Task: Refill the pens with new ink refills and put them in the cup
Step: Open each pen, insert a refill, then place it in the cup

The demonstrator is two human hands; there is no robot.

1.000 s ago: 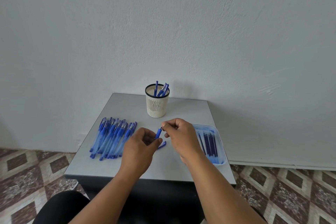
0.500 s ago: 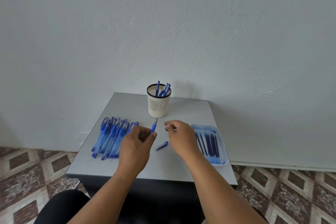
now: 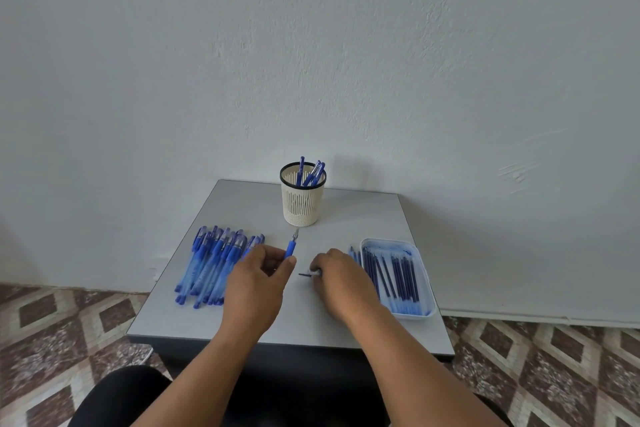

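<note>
My left hand (image 3: 258,282) grips a blue pen (image 3: 291,246) whose tip points up toward the cup. My right hand (image 3: 341,279) is down on the table, its fingertips pinching a small blue pen cap (image 3: 306,274) that lies there. A cream mesh cup (image 3: 302,198) with a black rim stands at the back middle and holds several blue pens. A pile of several blue pens (image 3: 216,262) lies left of my left hand. A clear tray (image 3: 420,274) of dark blue refills sits to the right of my right hand.
The small grey table (image 3: 249,208) stands against a white wall; its front edge is near my forearms. Patterned floor tiles (image 3: 69,326) show on both sides. A few refills (image 3: 353,253) lie on the table just left of the tray.
My hands have drawn apart. The left hand kept the pen and tilted it toward the cup. The right hand let go of the pen's tip and dropped to the cap on the table.
</note>
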